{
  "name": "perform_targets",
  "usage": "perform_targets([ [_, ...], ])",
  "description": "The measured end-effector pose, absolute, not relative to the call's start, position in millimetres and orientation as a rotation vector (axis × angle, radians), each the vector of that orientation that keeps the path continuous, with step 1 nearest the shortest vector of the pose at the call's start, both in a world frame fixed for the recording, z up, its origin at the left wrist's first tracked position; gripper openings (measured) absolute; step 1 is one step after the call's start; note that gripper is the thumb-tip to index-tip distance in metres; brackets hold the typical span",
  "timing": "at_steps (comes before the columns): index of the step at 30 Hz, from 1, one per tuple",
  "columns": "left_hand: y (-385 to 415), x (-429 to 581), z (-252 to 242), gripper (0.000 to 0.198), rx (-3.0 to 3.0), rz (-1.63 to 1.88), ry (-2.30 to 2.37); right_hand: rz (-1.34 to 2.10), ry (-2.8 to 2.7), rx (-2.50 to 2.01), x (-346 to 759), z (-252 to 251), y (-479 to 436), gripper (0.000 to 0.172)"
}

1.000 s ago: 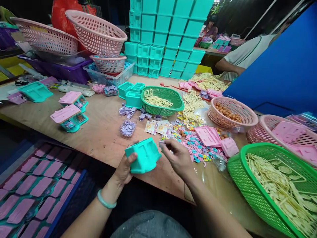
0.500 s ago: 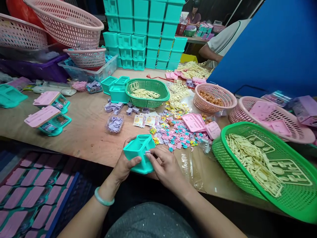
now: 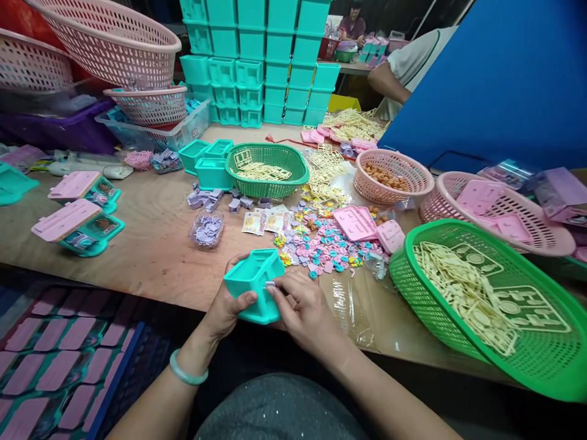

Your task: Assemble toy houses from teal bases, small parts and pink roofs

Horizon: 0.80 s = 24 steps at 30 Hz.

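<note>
My left hand grips a small teal plastic box at the table's near edge, thumb on its front. My right hand is closed at the box's right side, its fingertips pinching a tiny pale purple piece against the box. A clear tub of purple pieces and a spread of small pink and blue parts lie just beyond the hands.
Green baskets of cream sprues stand right and centre. Pink baskets, stacked teal boxes and finished pink-lidded sets surround them. A tray of finished sets sits lower left. Another person's arm is at the back.
My right hand came from the parts pile to the teal box, carrying a small piece, and now presses it against the box. The view has shifted slightly to the right.
</note>
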<state>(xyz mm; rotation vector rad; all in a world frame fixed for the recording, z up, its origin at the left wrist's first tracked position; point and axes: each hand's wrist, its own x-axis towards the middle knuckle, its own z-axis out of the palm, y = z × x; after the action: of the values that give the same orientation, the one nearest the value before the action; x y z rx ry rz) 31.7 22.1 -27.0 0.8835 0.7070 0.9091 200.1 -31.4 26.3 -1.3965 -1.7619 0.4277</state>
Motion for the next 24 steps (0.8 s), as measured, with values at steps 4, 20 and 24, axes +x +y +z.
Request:
perform_targets([
  [4, 21, 33, -28, 0.087, 0.964, 0.903, 0.724, 0.299, -1.828, -1.43, 196, 25, -35, 0.022],
  [20, 36, 26, -17, 0.078, 0.861, 1.046, 1.089, 0.356, -1.77, -1.959, 276, 18, 46, 0.017],
  [24, 35, 32, -10, 0.081, 0.847, 0.998, 1.142, 0.207, -1.713, -2.18, 315, -4, 97, 0.012],
])
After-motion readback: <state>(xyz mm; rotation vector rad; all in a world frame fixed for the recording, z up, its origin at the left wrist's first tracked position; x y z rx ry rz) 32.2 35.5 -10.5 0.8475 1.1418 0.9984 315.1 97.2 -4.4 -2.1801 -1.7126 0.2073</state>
